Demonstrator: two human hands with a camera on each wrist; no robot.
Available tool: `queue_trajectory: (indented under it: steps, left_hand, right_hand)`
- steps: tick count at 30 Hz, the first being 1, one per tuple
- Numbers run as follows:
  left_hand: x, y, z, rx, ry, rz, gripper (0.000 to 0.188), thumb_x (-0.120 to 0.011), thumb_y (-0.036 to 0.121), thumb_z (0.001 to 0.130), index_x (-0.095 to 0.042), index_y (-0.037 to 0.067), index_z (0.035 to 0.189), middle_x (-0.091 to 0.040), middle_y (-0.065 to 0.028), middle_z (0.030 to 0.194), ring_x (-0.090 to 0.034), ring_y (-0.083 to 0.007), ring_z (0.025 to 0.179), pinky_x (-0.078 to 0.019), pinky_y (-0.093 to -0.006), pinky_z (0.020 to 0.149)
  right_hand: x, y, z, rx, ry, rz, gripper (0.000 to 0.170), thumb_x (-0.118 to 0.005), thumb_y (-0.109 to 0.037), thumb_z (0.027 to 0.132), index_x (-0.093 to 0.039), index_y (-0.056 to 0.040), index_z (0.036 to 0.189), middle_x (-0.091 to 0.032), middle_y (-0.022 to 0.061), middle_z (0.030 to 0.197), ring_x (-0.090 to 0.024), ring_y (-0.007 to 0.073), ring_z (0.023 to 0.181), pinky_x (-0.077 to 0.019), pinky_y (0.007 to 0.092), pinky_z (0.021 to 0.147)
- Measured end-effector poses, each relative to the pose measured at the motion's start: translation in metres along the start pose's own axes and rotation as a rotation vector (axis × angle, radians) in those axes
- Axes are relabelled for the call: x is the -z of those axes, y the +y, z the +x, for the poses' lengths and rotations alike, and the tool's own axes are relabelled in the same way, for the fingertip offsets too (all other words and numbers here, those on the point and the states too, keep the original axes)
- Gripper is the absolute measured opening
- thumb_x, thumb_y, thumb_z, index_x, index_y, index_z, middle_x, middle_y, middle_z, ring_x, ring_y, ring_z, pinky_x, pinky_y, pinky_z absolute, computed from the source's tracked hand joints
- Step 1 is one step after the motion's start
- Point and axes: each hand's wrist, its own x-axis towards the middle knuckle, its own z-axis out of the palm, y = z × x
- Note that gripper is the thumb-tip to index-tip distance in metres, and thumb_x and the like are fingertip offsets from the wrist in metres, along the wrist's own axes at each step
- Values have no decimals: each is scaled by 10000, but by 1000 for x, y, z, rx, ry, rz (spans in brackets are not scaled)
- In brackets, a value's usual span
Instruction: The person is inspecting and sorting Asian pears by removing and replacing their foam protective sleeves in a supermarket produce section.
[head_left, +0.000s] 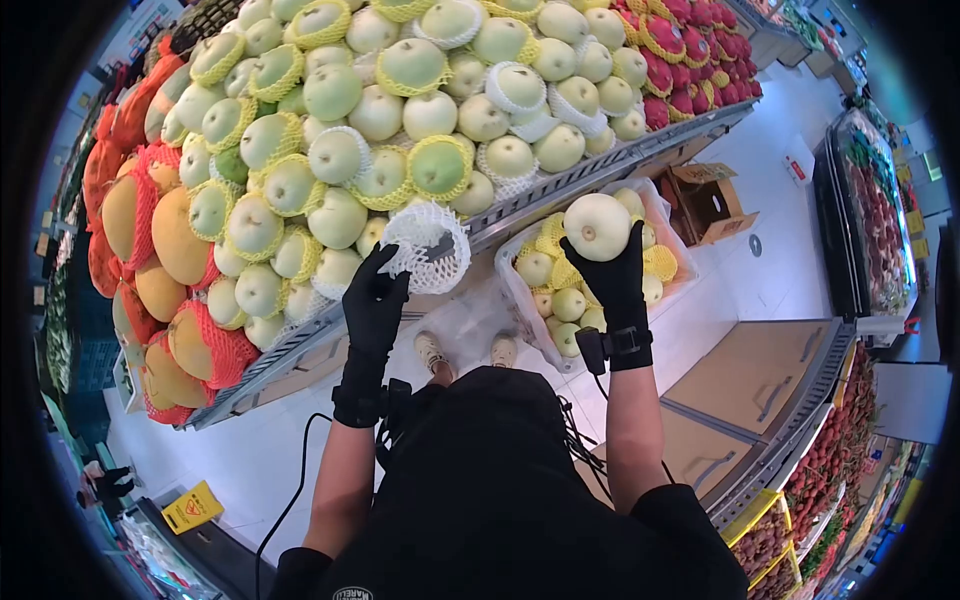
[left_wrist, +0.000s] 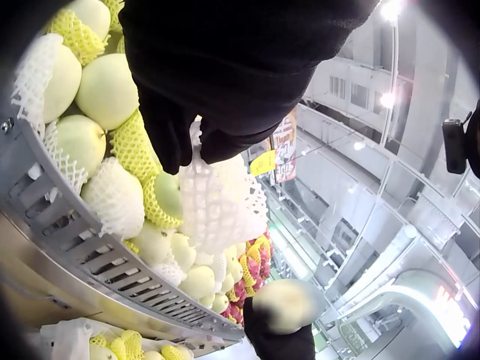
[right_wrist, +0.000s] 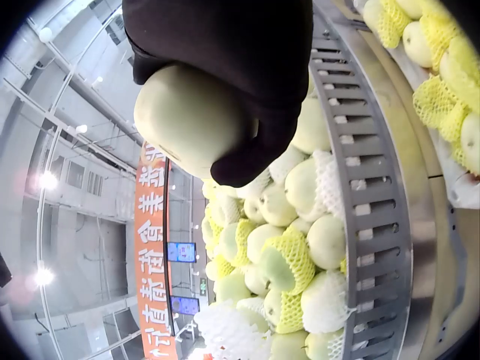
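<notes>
My left hand [head_left: 374,305], in a black glove, pinches an empty white foam net [head_left: 440,268] by its edge, in front of the fruit heap. In the left wrist view the foam net [left_wrist: 217,206] hangs down from the thumb and fingertips. A bare, pale round melon [head_left: 597,226] is gripped by my gloved right hand [head_left: 618,285], over the crate. The right wrist view shows the fingers curled round the melon [right_wrist: 187,116]. Beside the hands lies a heap of pale melons [head_left: 338,217], many in yellow or white foam nets.
Below the right hand, a lined crate [head_left: 515,310] holds pale fruit and yellow nets. A slotted grey rail [head_left: 560,185] edges the display. Large orange-yellow melons [head_left: 184,235] in red nets lie left, red fruit [head_left: 690,50] right. An open cardboard box [head_left: 712,205] stands on the floor.
</notes>
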Motion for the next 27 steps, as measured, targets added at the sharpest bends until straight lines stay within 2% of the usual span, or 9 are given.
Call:
queue_trajectory:
  steps: [1,4,5,9,13,17,22,24,27]
  left_hand:
    - [8,0,3,-9,13,-5,435,-681,21,824,-607,83,1248,-578,5,693,-522,-52,597,-449,-221,584]
    - [31,-2,8,-2,68,-30,424,-674,15,825,-607,70,1240,-584,-3,680,-525,-54,594,-447,-221,574]
    - [38,-3,10,3,74,-64,422,-672,13,826,-606,68,1239,-585,-2,680,-523,-53,593,-447,-221,574]
    - [67,-1,14,-2,112,-129,414,-665,8,831,-606,68,1236,-585,4,679,-520,-51,588,-447,-221,574]
    - [95,-9,20,-29,155,-123,405,-661,5,834,-609,70,1230,-583,12,688,-522,-47,585,-452,-221,578]
    - [127,-10,26,-50,187,-133,400,-660,5,837,-607,68,1229,-579,16,685,-526,-48,589,-457,-220,588]
    - [156,-28,37,-103,204,-190,402,-655,1,844,-597,60,1238,-602,2,724,-537,-53,603,-461,-222,598]
    - [163,-31,41,-90,213,-220,399,-652,-1,846,-594,54,1237,-610,-6,739,-544,-56,609,-462,-224,598]
    - [176,-29,47,-95,228,-232,396,-648,-2,849,-593,48,1237,-613,-13,743,-550,-60,614,-462,-226,596]
  right_hand:
    - [-11,-2,3,-89,-45,228,671,-693,-414,847,-390,-16,1293,-501,184,1284,-536,315,1145,-494,473,950]
    - [-62,-24,-2,282,-20,-657,559,-863,-136,668,-554,-10,1116,-660,79,1012,-646,189,916,-529,333,812]
    - [-49,0,13,311,-11,-688,767,-917,-263,601,-479,-4,1174,-657,93,1032,-640,197,947,-522,343,829]
    - [-133,-51,-3,326,45,-808,667,-904,-262,624,-543,-18,1128,-679,96,1039,-657,181,923,-533,334,819]
    - [-173,-47,3,445,31,-846,641,-897,-300,616,-562,1,1073,-681,105,975,-668,211,885,-537,344,780]
    - [-200,-28,17,512,-101,-720,646,-871,-148,650,-492,-11,1154,-672,122,992,-664,209,892,-545,351,790]
    - [-233,-6,23,21,-406,205,763,-823,-107,711,-324,-32,1283,-627,123,1060,-655,206,914,-546,371,820]
    - [-249,0,25,300,-308,-373,725,-816,-100,725,-346,-20,1272,-612,119,1089,-652,208,921,-544,375,824]
    - [-273,-25,13,418,-305,-773,639,-751,-171,813,-355,-5,1286,-580,149,1156,-618,233,1019,-537,390,881]
